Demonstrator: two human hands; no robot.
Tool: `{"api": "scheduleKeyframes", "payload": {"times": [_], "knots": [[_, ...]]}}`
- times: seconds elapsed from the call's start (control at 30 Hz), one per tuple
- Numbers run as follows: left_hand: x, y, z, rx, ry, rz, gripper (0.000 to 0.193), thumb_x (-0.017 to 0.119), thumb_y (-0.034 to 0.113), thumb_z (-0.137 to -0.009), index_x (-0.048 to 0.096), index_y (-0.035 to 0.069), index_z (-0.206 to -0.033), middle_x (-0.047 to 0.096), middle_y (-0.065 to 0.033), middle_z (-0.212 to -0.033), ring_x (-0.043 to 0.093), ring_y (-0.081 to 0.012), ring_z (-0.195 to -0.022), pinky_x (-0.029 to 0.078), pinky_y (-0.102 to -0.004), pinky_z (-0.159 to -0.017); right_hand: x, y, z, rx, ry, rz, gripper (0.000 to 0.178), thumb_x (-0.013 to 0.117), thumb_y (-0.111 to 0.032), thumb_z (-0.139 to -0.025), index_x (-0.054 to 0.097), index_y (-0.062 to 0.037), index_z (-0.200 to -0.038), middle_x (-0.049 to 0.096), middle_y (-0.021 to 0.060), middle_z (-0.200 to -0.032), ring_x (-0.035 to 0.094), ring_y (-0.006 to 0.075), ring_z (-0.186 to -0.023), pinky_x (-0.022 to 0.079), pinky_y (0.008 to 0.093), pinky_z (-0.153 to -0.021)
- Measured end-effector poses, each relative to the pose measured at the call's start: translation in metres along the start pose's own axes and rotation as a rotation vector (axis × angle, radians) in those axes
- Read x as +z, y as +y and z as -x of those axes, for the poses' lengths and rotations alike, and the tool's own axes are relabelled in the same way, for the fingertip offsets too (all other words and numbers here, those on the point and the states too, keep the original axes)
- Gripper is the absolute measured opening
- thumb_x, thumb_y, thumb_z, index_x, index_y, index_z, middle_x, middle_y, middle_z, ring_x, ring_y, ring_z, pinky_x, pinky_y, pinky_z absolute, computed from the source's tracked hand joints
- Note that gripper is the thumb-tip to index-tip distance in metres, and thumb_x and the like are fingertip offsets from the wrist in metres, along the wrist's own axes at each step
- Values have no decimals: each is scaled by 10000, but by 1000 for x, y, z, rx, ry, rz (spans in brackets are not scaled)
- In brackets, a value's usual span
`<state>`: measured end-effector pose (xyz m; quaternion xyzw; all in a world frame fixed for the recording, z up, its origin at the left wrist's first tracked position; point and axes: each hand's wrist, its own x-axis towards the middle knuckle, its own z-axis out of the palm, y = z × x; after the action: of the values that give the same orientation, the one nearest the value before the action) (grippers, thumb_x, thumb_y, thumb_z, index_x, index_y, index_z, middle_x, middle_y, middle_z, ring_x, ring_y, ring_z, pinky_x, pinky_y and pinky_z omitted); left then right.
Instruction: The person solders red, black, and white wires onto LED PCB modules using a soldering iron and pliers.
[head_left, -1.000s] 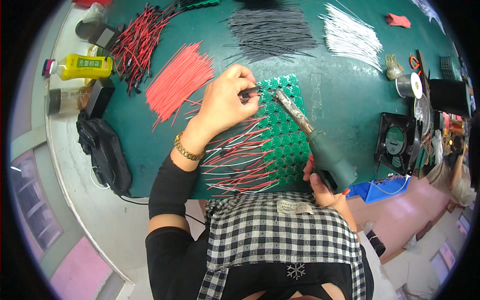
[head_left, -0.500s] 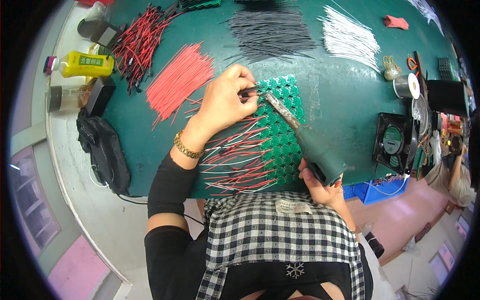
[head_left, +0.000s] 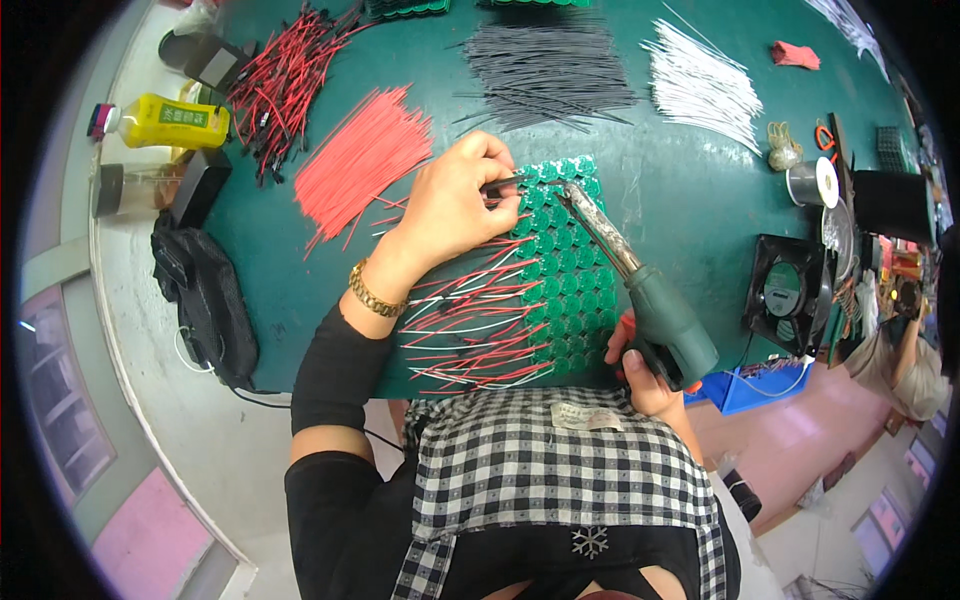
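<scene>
Closest to your body, your right hand is wrapped tight around the green handle of a soldering iron. Its metal barrel slants up and left from that hand, and the tip rests on the top edge of a green panel of round circuit boards.

Just past the tip, your left hand pinches a thin dark wire against the same top edge, fingers closed on it. Judging from this, keep the wire end still on its pad and your fingertips clear of the hot barrel.

Below your left wrist, red and white wires already fan out leftward from the panel.

Beyond your left hand lies a loose bundle of red wires.

Farther left stands a yellow bottle, capped, contents hidden. Right of your right hand sits a blue tray; what it holds is unclear.
</scene>
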<state>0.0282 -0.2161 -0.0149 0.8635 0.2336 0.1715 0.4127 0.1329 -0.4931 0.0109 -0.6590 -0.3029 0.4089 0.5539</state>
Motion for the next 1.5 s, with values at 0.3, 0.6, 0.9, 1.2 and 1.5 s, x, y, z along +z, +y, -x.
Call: {"api": "scheduleKeyframes", "payload": {"times": [0.3,0.6,0.9,1.2,1.5], "knots": [[-1,2,1,-62,-29,1,126,685,130,-676,658,34,-753,608,-34,-919,620,-211,-716,503,-328,-627,0,1,12,-60,22,-154,356,586,-98,-846,515,1,-1180,593,79,-885,571,154,-730,499,310,-668],[-28,0,4,110,145,42,171,547,132,-948,640,-11,-961,611,-71,-872,578,-130,-749,473,-260,-651,-4,9,28,-101,82,-249,358,579,-64,-865,514,5,-1211,604,94,-912,583,147,-733,505,290,-664],[9,23,29,-51,180,74,99,650,65,-839,615,-8,-896,592,5,-690,488,-33,-597,409,-211,-537,-3,6,22,-63,27,-258,273,550,-42,-880,523,10,-1146,594,89,-900,584,143,-728,501,287,-665],[12,17,28,-134,125,-13,124,659,82,-714,624,-8,-792,617,-92,-761,595,-184,-619,485,-308,-593,3,13,15,-42,-13,-136,312,565,-80,-896,518,2,-1193,589,88,-931,568,144,-754,489,288,-680],[16,16,25,-98,111,-37,145,679,98,-699,655,-16,-786,606,-103,-772,600,-211,-624,489,-321,-603,7,11,11,-104,99,-134,136,625,-35,-845,590,32,-958,615,73,-774,582,124,-626,486,261,-581]]}}
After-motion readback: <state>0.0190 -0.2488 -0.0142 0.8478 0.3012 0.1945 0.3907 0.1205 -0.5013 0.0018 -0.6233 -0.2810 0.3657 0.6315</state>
